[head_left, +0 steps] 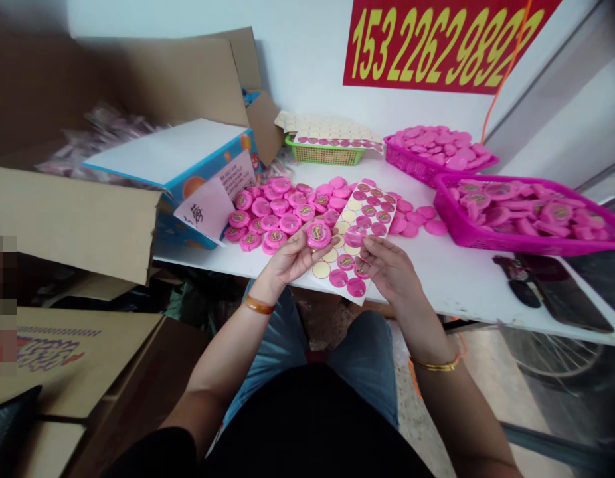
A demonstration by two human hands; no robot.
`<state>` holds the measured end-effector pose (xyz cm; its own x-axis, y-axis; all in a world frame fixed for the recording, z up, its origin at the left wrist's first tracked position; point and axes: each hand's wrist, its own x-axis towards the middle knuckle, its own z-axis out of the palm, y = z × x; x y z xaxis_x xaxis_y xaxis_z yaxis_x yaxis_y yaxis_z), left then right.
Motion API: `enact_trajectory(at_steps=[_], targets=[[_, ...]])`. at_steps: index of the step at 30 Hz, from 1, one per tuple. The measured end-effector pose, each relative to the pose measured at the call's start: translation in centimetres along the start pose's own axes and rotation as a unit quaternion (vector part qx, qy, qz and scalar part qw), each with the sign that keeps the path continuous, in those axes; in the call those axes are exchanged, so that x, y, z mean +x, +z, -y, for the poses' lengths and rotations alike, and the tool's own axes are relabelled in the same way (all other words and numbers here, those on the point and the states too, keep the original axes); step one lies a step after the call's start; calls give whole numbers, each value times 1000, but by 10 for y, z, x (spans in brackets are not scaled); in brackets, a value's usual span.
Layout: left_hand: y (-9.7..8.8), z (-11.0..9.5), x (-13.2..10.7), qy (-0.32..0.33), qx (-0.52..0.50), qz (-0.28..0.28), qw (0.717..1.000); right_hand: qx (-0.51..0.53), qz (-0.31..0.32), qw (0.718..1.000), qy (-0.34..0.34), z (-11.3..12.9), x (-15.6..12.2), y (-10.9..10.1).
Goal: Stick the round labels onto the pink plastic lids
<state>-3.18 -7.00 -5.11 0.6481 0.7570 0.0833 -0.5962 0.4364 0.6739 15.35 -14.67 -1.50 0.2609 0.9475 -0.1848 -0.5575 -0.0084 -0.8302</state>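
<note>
My left hand (290, 257) is closed on a round pink case (319, 234) with a sticker on its lid, held just above the table's front edge. My right hand (387, 265) pinches at the lower part of a sticker sheet (357, 226) that lies over the edge; whether it grips a sticker or the sheet itself I cannot make out. The sheet shows pink round stickers and some bare yellow circles. A pile of labelled pink cases (277, 212) lies just behind my left hand.
White table (461, 272) with plain pink cases (417, 219) loose on it. Two pink baskets (527, 216) (434, 149) hold more cases. A green basket (325, 154) carries sticker sheets. Open cardboard boxes (73, 212) stand left, a colourful box (188, 166) beside them. A phone (561, 289) lies right.
</note>
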Motion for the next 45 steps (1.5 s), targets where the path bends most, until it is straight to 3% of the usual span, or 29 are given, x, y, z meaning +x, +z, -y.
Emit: enact_trajectory(at_steps=[6,11,17,21,25,29,33,45], targets=[[-5,6,9,-17,3,-32,999,15,-4,1000,-27,-5,-5,-1],[2,6,11,-23,16,-20,999,25,-7,999,-30,-8,-4,0],[10,9,12,14,63,-127,990,49,15,999,-5,-19,-2,3],[15,8,14,19,30,-154,987,49,11,999,-9,-28,1,4],[15,3,14,-23,-68,-132,989,42,1,999,-9,-33,2,3],[11,2,10,-46,-87,-101,990,50,-19,998,-15,-33,2,4],[10,4,6,-5,-82,-64,995,62,-27,998,-14,-32,0,6],[7,15,11,50,-52,-29,997,55,-35,996,-56,-43,-2,27]])
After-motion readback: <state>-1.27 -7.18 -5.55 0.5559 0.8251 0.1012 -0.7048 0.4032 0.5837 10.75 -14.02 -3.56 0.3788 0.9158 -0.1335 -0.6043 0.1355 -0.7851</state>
